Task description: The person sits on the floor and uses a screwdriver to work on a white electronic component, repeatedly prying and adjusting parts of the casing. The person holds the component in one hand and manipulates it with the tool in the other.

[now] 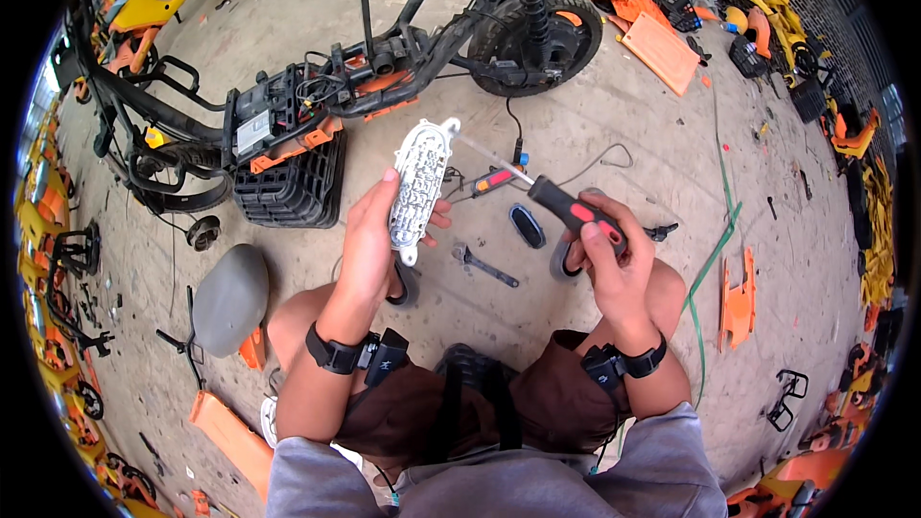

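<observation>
A white oblong part (pixel 419 194) is held by the left grip (pixel 366 225), a red-and-black screwdriver (pixel 559 200) (tip near the part's edge) by the right grip (pixel 621 257).

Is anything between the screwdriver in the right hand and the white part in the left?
Nothing visible. The right hand holds the screwdriver, which slants toward the upper end of the white part in the left hand; whether they touch is unclear. The red tool behind the screwdriver appears to lie on the floor.
</observation>
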Tool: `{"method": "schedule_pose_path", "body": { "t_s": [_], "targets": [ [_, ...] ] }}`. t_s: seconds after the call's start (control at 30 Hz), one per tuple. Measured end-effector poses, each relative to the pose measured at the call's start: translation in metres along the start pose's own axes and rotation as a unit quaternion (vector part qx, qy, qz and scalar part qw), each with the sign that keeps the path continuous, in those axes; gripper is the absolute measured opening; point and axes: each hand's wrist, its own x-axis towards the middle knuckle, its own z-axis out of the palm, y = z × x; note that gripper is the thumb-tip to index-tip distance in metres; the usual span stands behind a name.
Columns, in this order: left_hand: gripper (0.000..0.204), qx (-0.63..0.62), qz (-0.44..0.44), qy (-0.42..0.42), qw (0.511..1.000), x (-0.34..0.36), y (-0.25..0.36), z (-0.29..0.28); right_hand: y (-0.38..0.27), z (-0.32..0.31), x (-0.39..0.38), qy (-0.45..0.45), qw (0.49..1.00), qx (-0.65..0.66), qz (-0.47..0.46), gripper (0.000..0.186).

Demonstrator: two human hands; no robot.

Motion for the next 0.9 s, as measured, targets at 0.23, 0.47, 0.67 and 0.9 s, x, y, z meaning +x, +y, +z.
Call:
{"method": "schedule_pose_path", "body": {
  "t_s": [0.23, 0.47, 0.67, 0.9],
  "targets": [
    [0.054, -0.012, -0.004, 0.004, 1.000, -0.001, 0.001, 0.001, 0.008, 0.004, -0.002, 0.062, 0.989, 0.064, -0.116, 0.042],
    [0.048, 0.008, 0.009, -0.012, 1.000, -0.002, 0.000, 0.000, 0.003, 0.002, 0.011, 0.030, 0.983, 0.128, 0.127, 0.043],
    [0.043, 0.021, -0.001, -0.035, 0.999, 0.000, -0.001, 0.006, 0.005, 0.005, 0.028, 0.080, 0.979, 0.160, 0.101, 0.044],
    [0.039, 0.033, -0.019, -0.057, 0.998, -0.003, 0.007, 0.019, -0.048, 0.015, 0.085, 0.136, 0.980, 0.124, -0.072, 0.034]
  ]
}}
